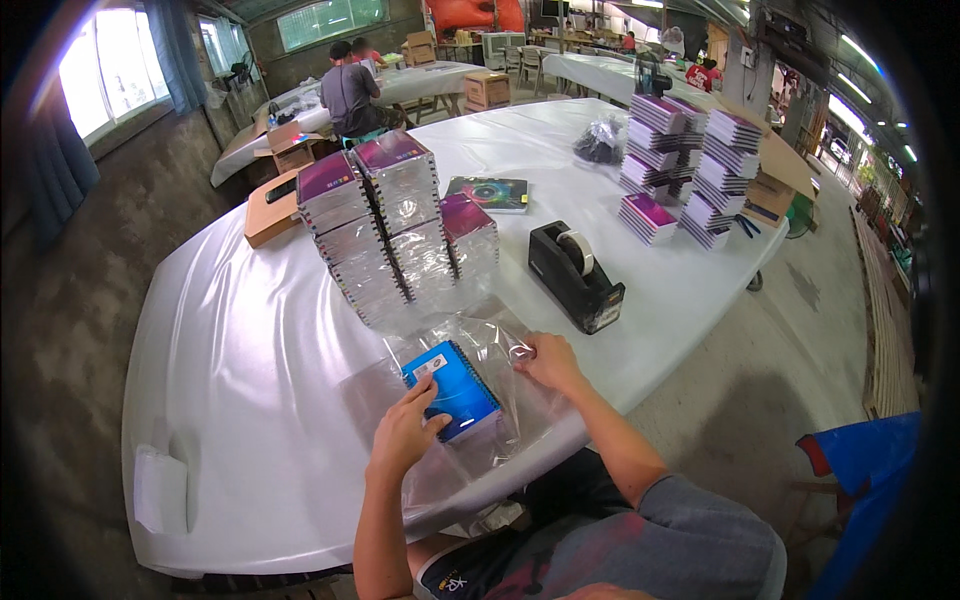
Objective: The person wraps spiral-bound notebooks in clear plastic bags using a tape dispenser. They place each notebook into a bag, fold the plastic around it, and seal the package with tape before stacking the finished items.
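Note:
A blue spiral notebook with a white label lies tilted on the table's near part, on clear plastic film. My left hand holds it at its left side, with thumb and fingertips on the cover. To the right of the notebook, my right hand pinches the edge of a clear plastic bag. The bag spreads around and beyond the notebook; whether the notebook is inside it, I cannot tell. Just past my right hand stands a black tape dispenser with a roll of tape.
Tall stacks of wrapped spiral notebooks rise beyond the bag. More purple-topped stacks stand at the far right, near pliers. A dark-covered book and a cardboard box lie farther back. White wad at left. People sit behind.

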Demonstrator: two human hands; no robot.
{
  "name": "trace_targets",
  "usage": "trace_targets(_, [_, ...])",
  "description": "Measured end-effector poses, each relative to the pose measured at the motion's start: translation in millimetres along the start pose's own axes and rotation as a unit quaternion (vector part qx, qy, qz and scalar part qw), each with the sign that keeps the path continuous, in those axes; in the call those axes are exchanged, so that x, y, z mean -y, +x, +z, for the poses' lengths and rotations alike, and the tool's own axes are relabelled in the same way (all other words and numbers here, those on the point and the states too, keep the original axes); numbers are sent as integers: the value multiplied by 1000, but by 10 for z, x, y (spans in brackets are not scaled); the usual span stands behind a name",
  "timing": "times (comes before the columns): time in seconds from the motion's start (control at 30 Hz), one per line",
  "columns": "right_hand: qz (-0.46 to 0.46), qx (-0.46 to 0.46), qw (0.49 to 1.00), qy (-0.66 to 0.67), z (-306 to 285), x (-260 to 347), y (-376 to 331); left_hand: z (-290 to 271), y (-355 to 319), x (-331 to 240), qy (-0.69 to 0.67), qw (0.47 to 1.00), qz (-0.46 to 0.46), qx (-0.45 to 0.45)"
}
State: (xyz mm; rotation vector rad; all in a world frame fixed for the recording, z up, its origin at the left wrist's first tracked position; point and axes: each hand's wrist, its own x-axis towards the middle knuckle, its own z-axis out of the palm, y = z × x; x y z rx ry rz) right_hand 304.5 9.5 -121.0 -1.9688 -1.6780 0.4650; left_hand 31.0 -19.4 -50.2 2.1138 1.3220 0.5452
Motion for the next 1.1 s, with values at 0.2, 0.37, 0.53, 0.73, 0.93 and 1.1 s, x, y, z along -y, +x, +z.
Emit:
trace_targets(0.2, [1,4,960,281,-285,-95,6,31,5,84,37,999,16,-1])
trace_targets(0.37, [-11,-30,987,160,-318,-41,-69,40,26,96,35,999,15,1])
trace_targets(0.53, [-19,-69,990,124,-221,-74,-91,4,11,44,44,999,12,3])
trace_targets(0.73, [-1,-91,995,50,-195,-19,-179,28,14,97,41,999,18,4])
trace_targets(0.93, [-20,-44,972,229,-215,-60,-139,7,15,57,44,999,10,12])
trace_targets(1.1, [14,-13,955,296,-268,-109,-162,-23,25,7,5,1000,-5,26])
